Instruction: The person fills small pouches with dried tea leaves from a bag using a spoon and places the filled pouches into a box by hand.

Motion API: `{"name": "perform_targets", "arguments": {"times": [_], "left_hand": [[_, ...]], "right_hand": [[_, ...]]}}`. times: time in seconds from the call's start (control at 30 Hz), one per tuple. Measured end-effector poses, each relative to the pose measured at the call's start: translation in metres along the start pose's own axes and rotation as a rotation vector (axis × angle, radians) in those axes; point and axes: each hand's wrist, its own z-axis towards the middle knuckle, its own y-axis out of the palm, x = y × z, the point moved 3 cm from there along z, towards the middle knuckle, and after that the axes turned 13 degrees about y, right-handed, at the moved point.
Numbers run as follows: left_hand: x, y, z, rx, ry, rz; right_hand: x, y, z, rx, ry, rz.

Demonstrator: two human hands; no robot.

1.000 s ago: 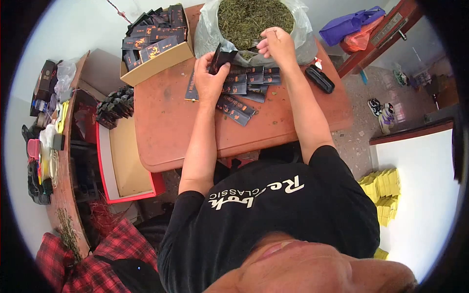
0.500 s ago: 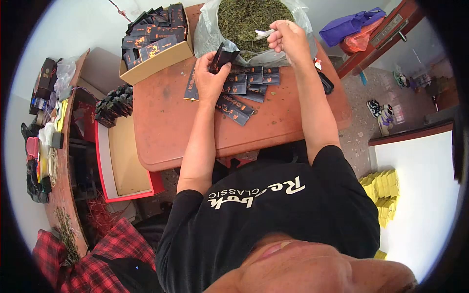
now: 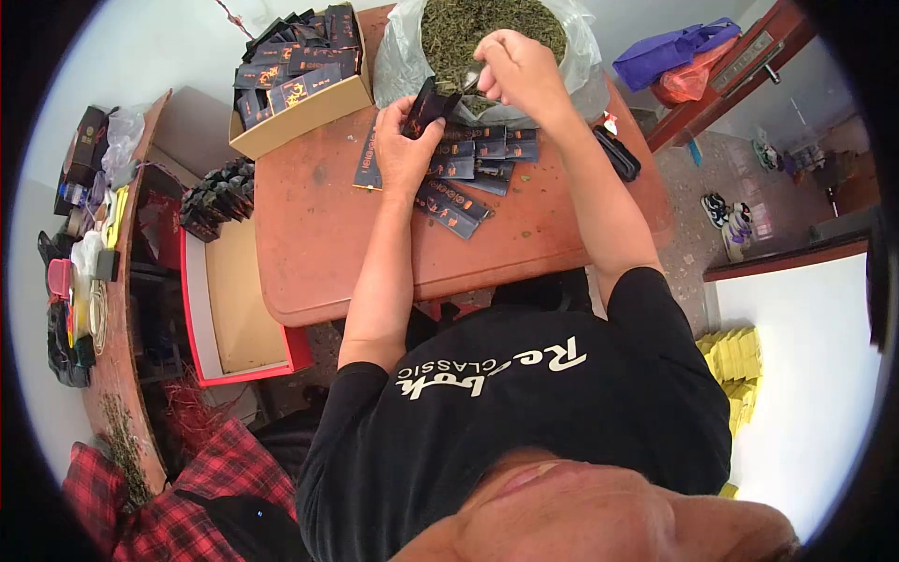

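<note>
Nearest the body, one flat sachet [image 3: 452, 208] lies askew on the table [image 3: 323, 239], just this side of the left fingers. The left hand [image 3: 403, 155] is half curled, thumb and fingers gripping one black packet [image 3: 427, 112]. Right of those fingers lie several dark sachets [image 3: 459, 167], too overlapped to count. The right hand [image 3: 523, 77] has its fingers drawn together on one small pale tool [image 3: 471, 81], mostly hidden, near the packet's top. Beyond both hands stands one clear bag [image 3: 398, 56] of dried leaves [image 3: 478, 23]; beyond the left fingers, leftward, one carton [image 3: 302, 122] holds many sachets.
</note>
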Motion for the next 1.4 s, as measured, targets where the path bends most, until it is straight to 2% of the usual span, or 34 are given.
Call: {"name": "perform_targets", "arguments": {"times": [0.13,0.17,0.27,0.4,0.5,0.63,0.73,0.87,0.97,1.07,1.1,1.2,1.4], "left_hand": [[0.005,0.0,-0.001,-0.018,-0.014,-0.006],[0.005,0.0,-0.001,-0.021,-0.004,-0.01],[0.003,0.001,-0.002,-0.033,0.024,-0.002],[0.0,0.002,-0.002,-0.016,-0.003,-0.05],[0.0,0.001,-0.002,-0.018,0.004,-0.053],[-0.001,0.001,-0.002,-0.009,0.006,-0.049],[-0.003,0.002,-0.002,-0.006,0.008,-0.056],[0.005,-0.001,-0.001,-0.014,-0.003,-0.034],[0.003,0.0,-0.001,-0.015,-0.009,-0.038],[0.0,0.001,-0.001,-0.015,-0.01,-0.045],[-0.001,0.002,-0.002,-0.017,-0.011,-0.048],[-0.003,0.002,-0.002,-0.016,-0.006,-0.069],[-0.002,0.002,-0.002,-0.019,-0.01,-0.047]], "right_hand": [[-0.008,0.013,0.0,0.048,-0.251,-0.272],[-0.012,0.017,-0.005,0.075,-0.401,-0.411],[-0.003,0.037,-0.006,0.001,-0.609,-0.577],[-0.016,0.032,-0.018,-0.045,-0.513,-0.559],[-0.022,0.016,-0.019,0.04,-0.613,-0.474],[-0.009,-0.02,-0.007,0.106,-0.199,-0.106],[0.008,-0.041,0.003,0.239,-0.126,-0.133],[0.048,-0.048,0.026,0.361,-0.092,-0.376],[0.06,-0.032,0.031,0.301,-0.001,-0.313],[0.06,-0.013,0.028,0.247,0.0,-0.173],[0.057,-0.008,0.025,0.206,0.066,-0.072],[0.054,-0.004,0.025,0.212,0.074,-0.047],[0.069,-0.008,0.032,0.165,0.169,0.22]]}}
